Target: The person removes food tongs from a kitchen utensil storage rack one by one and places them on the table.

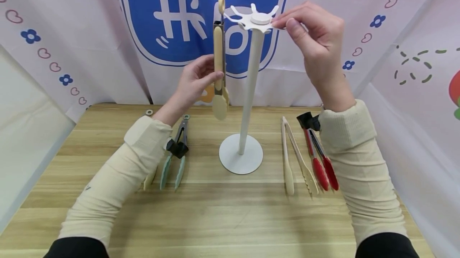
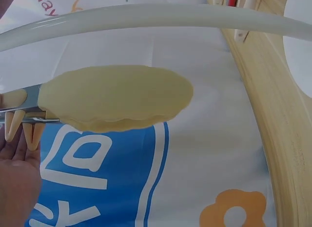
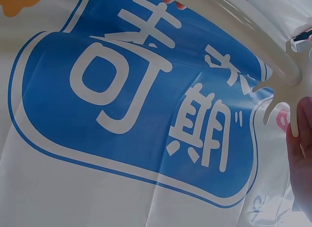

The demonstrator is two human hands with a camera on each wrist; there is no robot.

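Note:
My left hand (image 1: 194,78) grips a pair of cream tongs (image 1: 220,106) by the handles, upright with the pull ring on top and the heads down. The ring is right beside a left hook of a white utensil stand (image 1: 250,82). In the left wrist view the cream tong heads (image 2: 117,95) lie one over the other. My right hand (image 1: 320,42) pinches a hook on the right of the stand's top with thumb and fingers. The right wrist view shows those fingertips (image 3: 303,134) against one of the white hooks (image 3: 280,92).
Right of the stand's round base (image 1: 233,166), cream tongs (image 1: 287,162) and red-tipped tongs (image 1: 320,170) lie on the wooden table (image 1: 215,218). On the left are green-tipped tongs (image 1: 181,162) and another pair, partly hidden by my left sleeve. A printed cloth (image 1: 179,86) hangs behind.

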